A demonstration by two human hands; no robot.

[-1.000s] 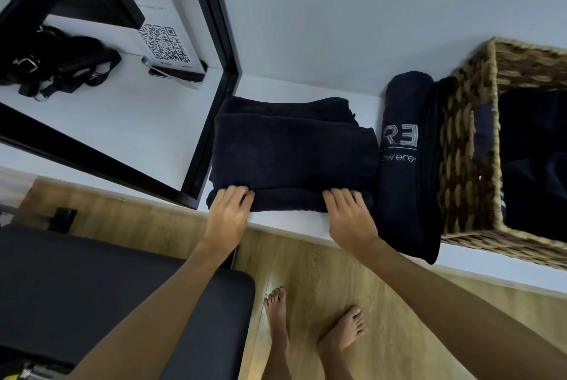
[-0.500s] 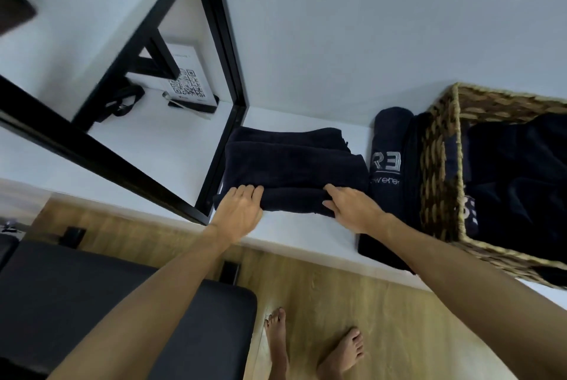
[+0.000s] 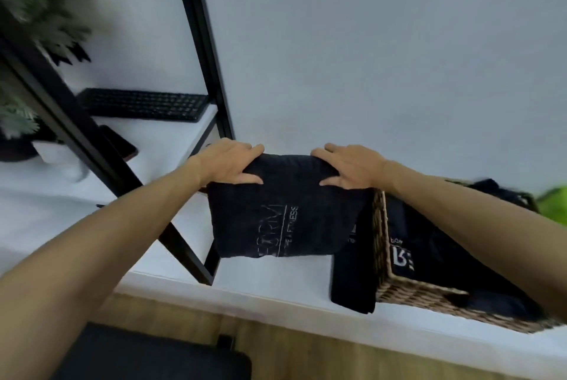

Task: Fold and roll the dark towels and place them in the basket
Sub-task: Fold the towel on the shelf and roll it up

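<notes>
A dark folded towel [image 3: 285, 214] with white lettering hangs in the air above the white shelf [image 3: 276, 275]. My left hand [image 3: 228, 165] grips its top left corner and my right hand [image 3: 349, 166] grips its top right corner. To the right stands a wicker basket [image 3: 414, 290] with dark towels [image 3: 429, 244] inside. Another dark rolled towel [image 3: 352, 284] lies on the shelf against the basket's left wall, partly hidden by the lifted towel.
A black metal frame [image 3: 196, 42] rises at the left of the towel. Behind it a black keyboard [image 3: 144, 105] and a dark phone [image 3: 118, 142] lie on the white surface. A plant [image 3: 33, 11] stands far left. A black seat [image 3: 147, 355] sits below.
Both hands have taken hold of the folded towel and lifted it off the shelf. The view has tilted upward.
</notes>
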